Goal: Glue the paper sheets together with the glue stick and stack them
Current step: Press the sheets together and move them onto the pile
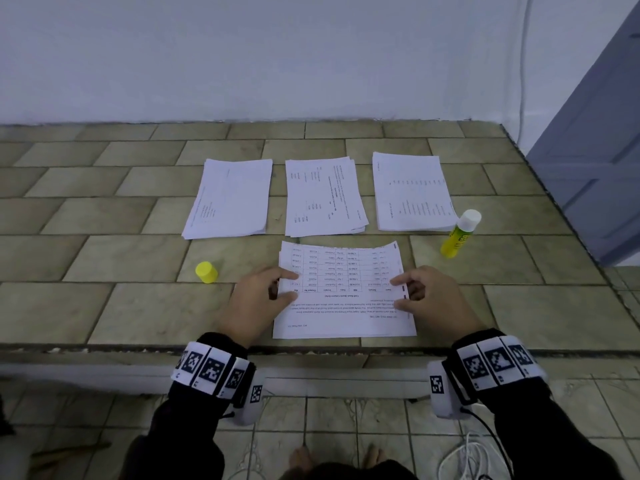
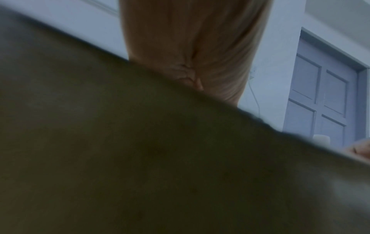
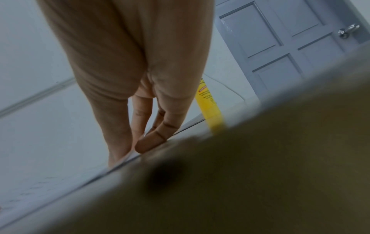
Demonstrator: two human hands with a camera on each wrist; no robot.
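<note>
A printed sheet [image 1: 341, 317] lies on top of other sheets near the front edge of the tiled ledge, its far end slightly curled up. My left hand [image 1: 292, 284] rests thumb and index fingertip on the sheet's left edge. My right hand [image 1: 394, 293] does the same on the right edge, and its other fingers [image 3: 150, 142] touch down beside the paper. The yellow glue stick [image 1: 459, 237] stands upright at the right, white end up, and also shows as the glue stick [image 3: 210, 107] in the right wrist view. Its yellow cap [image 1: 206, 272] lies left of the sheet. The left wrist view shows little but my palm.
Three paper stacks lie in a row behind: the left stack [image 1: 230, 199], the middle stack [image 1: 323, 199] and the right stack [image 1: 414, 194]. The ledge's front edge [image 1: 104, 346] drops to the floor. A grey door [image 1: 595, 150] stands at the right and a white cable [image 1: 464, 455] lies on the floor.
</note>
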